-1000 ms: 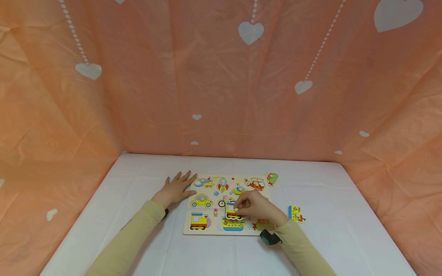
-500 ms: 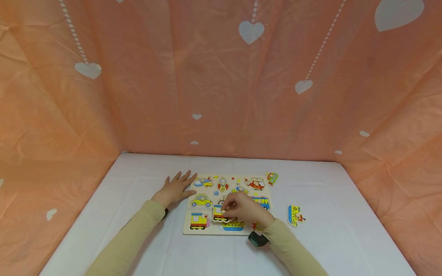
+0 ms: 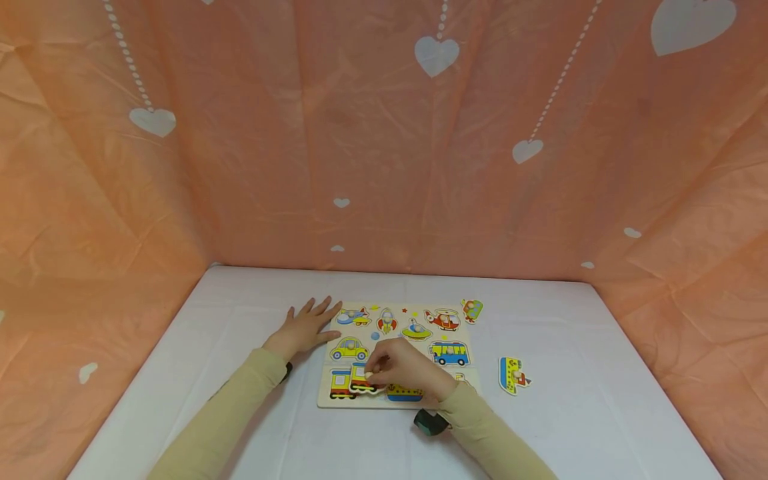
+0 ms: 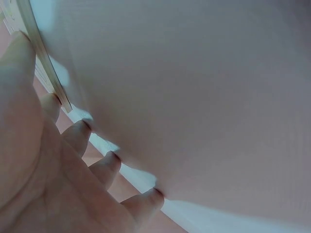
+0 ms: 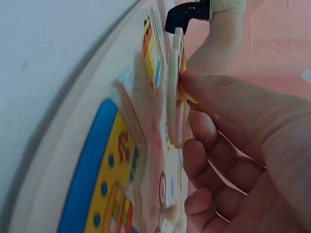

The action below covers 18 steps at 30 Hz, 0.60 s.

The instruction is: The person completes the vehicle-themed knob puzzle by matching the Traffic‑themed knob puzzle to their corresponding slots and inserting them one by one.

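Note:
My right hand [image 3: 411, 369] pinches the knob of a train puzzle piece [image 3: 361, 378]. In the head view that piece hovers over the lower left of the wooden puzzle board [image 3: 323, 400], partly covering the printed train [image 3: 341, 385]. The right wrist view shows the train piece [image 5: 176, 97] seen edge-on, raised off the board, with thumb and fingertips at its knob. My left hand [image 3: 302, 333] lies with spread fingers at the board's left edge; its thumb and index finger touch the board edge [image 4: 46, 58] in the left wrist view. The right hand hides part of the printed ship [image 3: 405, 393].
A ship piece [image 3: 513, 375] lies on the white table right of the board, and a green and red piece [image 3: 473, 311] lies by its upper right corner. Car [image 3: 351, 349], bus [image 3: 450, 353] and helicopter [image 3: 444, 320] pieces sit in the board. An orange cloth hangs behind.
My right hand has moved left across the board with the train piece, from above the ship picture to the train picture. The left hand has stayed where it was.

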Each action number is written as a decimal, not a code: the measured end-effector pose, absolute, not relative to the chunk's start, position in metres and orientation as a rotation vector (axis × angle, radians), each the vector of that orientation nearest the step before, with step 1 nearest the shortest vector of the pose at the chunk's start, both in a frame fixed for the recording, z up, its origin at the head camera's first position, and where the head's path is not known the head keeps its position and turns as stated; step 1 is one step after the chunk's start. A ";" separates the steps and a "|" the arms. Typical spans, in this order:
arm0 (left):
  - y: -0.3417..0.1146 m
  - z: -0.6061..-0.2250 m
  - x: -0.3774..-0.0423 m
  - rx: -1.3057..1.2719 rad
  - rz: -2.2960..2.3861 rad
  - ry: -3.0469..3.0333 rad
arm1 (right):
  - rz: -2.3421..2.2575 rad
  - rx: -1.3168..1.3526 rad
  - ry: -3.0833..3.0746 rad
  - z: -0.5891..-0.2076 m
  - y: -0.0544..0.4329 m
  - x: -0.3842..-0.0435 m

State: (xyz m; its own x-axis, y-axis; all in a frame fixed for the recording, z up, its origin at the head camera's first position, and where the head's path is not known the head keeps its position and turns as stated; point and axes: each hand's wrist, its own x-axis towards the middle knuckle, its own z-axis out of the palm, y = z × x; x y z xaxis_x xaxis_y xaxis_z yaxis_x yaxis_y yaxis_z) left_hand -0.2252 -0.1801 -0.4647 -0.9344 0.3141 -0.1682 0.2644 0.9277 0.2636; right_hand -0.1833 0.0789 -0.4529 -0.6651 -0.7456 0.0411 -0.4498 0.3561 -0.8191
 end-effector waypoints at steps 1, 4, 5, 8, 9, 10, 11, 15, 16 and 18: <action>-0.180 -0.465 -0.225 0.439 0.356 2.879 | -1.211 -1.061 2.291 -0.453 0.077 -0.183; -0.181 -0.467 -0.225 0.436 0.362 2.877 | -1.187 -1.089 2.309 -0.453 0.071 -0.181; -0.181 -0.467 -0.225 0.438 0.361 2.877 | -1.178 -1.096 2.317 -0.453 0.069 -0.180; -0.182 -0.466 -0.225 0.448 0.362 2.877 | -1.147 -1.117 2.336 -0.454 0.064 -0.179; -0.181 -0.466 -0.225 0.448 0.360 2.876 | -1.138 -1.122 2.343 -0.455 0.063 -0.179; -0.181 -0.466 -0.225 0.450 0.362 2.876 | -1.135 -1.123 2.345 -0.456 0.061 -0.179; -0.181 -0.466 -0.224 0.451 0.369 2.872 | -1.131 -1.124 2.346 -0.457 0.060 -0.179; -0.181 -0.464 -0.224 0.442 0.368 2.870 | -1.147 -1.108 2.339 -0.458 0.057 -0.178; -0.181 -0.464 -0.224 0.444 0.371 2.871 | -1.153 -1.101 2.335 -0.458 0.056 -0.178; -0.181 -0.463 -0.224 0.440 0.377 2.871 | -1.166 -1.096 2.328 -0.457 0.054 -0.177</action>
State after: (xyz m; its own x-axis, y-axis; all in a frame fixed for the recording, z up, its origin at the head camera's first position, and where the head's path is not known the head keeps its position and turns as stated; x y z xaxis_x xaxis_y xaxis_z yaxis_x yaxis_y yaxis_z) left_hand -0.2244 -0.1809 -0.4629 -0.9327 0.3186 -0.1691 0.2642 0.9226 0.2811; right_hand -0.1770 0.0540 -0.4567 -0.6566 -0.7522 0.0552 -0.4946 0.3742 -0.7844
